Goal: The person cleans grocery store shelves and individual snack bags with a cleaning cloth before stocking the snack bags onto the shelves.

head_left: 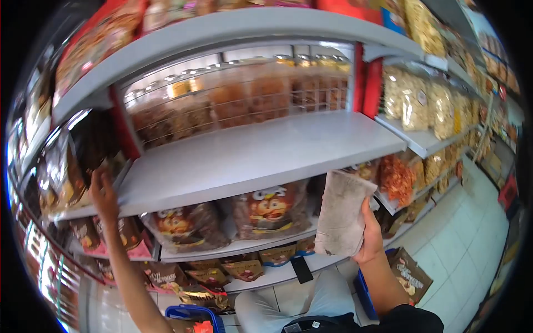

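My right hand is closed round a folded, stained greyish cloth, held up in front of the shelf's right end. My left hand reaches to the left end of the white shelf, its fingers stretched upward and apart. Just beyond those fingers, clear and brown snack bags stand on the adjoining left shelf. Below the white shelf, large bags of dark snacks with a cartoon face sit on a lower shelf.
Behind the wire grid are jars and packed snacks. Bags of pale crackers fill the right shelves. A black phone lies on the bottom ledge. Blue baskets with packets stand on the tiled floor beside my legs.
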Available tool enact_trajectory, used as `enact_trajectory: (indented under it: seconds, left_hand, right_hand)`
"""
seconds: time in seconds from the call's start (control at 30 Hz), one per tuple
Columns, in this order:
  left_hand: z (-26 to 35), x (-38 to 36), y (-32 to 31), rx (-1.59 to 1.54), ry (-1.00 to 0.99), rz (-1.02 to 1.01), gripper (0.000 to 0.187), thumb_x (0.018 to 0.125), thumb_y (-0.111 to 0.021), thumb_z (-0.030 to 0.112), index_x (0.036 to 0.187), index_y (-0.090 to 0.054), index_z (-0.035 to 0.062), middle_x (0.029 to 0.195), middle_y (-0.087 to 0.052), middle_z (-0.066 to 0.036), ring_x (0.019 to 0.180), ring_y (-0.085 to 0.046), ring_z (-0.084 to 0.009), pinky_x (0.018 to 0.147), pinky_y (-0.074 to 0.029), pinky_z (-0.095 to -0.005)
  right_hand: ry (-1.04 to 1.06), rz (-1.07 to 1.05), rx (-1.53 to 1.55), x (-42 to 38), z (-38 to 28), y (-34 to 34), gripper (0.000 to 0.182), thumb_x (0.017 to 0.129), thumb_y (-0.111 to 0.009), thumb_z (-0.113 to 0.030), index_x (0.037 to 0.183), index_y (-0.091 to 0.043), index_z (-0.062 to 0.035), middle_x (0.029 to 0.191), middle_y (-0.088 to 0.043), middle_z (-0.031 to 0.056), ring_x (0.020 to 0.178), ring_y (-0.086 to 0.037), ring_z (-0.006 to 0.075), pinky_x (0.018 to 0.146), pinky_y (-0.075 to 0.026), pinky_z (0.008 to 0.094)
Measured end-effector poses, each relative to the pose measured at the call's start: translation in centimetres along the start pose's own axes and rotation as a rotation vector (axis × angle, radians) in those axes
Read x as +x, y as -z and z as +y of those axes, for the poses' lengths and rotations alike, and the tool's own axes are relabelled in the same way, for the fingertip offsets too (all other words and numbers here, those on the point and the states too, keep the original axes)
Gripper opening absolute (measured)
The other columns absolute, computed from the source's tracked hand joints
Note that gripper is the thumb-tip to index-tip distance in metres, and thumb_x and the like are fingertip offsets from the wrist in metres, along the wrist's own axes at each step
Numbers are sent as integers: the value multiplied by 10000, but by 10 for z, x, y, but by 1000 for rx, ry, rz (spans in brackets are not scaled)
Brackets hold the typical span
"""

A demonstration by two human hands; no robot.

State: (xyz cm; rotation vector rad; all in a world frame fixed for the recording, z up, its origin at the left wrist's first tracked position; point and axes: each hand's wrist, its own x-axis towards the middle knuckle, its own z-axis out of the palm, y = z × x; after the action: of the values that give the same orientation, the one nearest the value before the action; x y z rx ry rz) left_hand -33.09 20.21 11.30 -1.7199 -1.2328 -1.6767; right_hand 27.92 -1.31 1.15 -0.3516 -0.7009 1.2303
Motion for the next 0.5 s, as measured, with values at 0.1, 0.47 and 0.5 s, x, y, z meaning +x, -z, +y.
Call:
enact_trajectory:
  seconds: [0.1,0.47,0.5]
  left_hand:
    - [-22,0,4,61,-5,-101,233,1119,-528,73,1222,-724,-1,1095,-800,-146,1006,-774,-248,914,-583,-387]
    - [-94,13,26,174,44,-229,343,1150,-512,224,1285,-733,-2,1175,-793,-124,1080,-755,-242,983,-585,-380]
    - [-115,18,28,155,3,-244,352,1152,-517,245,1274,-739,1,1174,-794,-111,1066,-752,-229,952,-597,-369]
  right_hand:
    - [199,188,-120,-13,-31,57,713,1160,-524,-551,1674,-430,-66,1615,-578,154,1451,-606,306,1223,-490,503]
    - [793,579,-1034,112,-109,148,652,1208,-428,-446,1555,-557,92,1601,-587,233,1511,-523,327,1255,-364,424]
    - [869,537,-1079,120,-103,151,628,1215,-411,-412,1558,-556,93,1605,-585,252,1518,-524,352,1256,-365,441]
